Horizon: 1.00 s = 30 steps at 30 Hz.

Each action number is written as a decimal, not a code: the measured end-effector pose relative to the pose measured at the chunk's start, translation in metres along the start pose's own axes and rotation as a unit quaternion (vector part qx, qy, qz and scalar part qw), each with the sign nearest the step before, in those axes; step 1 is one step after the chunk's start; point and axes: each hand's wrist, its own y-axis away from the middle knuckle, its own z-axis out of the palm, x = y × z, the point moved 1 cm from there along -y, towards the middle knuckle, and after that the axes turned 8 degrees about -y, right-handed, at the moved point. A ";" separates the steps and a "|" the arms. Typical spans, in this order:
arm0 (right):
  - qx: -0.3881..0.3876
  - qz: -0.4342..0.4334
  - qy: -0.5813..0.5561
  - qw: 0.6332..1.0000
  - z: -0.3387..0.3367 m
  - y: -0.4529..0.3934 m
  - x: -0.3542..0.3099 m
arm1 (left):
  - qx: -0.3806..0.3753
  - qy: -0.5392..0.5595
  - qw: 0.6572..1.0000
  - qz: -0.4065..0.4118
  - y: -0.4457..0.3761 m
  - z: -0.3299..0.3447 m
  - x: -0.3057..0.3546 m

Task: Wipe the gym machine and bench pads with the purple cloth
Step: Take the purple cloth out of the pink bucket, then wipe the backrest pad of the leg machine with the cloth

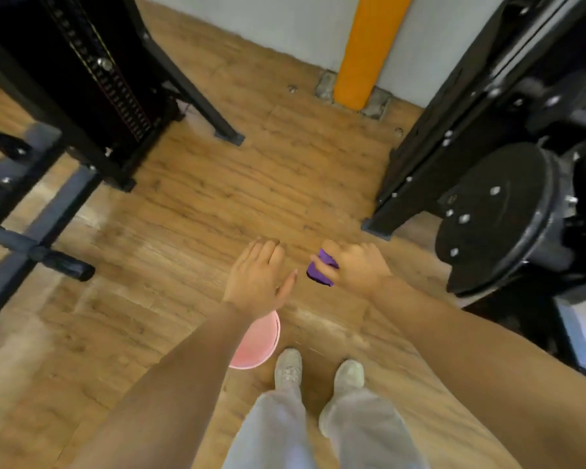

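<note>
Right hand has its fingers curled around the bunched purple cloth, held above the wooden floor; left hand hangs relaxed, holding nothing. Cloth looks soft, light and limp, so I judge a full-fist grip on the wad suits wiping.

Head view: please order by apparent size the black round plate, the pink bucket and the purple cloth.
1. black round plate
2. pink bucket, partly hidden by the left arm
3. purple cloth, bunched in the right hand, so mostly hidden
</note>
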 end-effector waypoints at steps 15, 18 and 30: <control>0.111 0.106 0.156 0.976 -0.213 0.174 -0.028 | 0.036 0.041 0.957 0.285 -0.032 -0.083 0.194; 0.118 0.126 0.185 0.967 -0.245 0.241 -0.043 | 0.041 0.048 0.939 0.337 -0.008 -0.097 0.246; 0.152 0.240 0.277 0.918 -0.341 0.505 -0.100 | 0.079 0.163 0.835 0.519 0.084 -0.131 0.473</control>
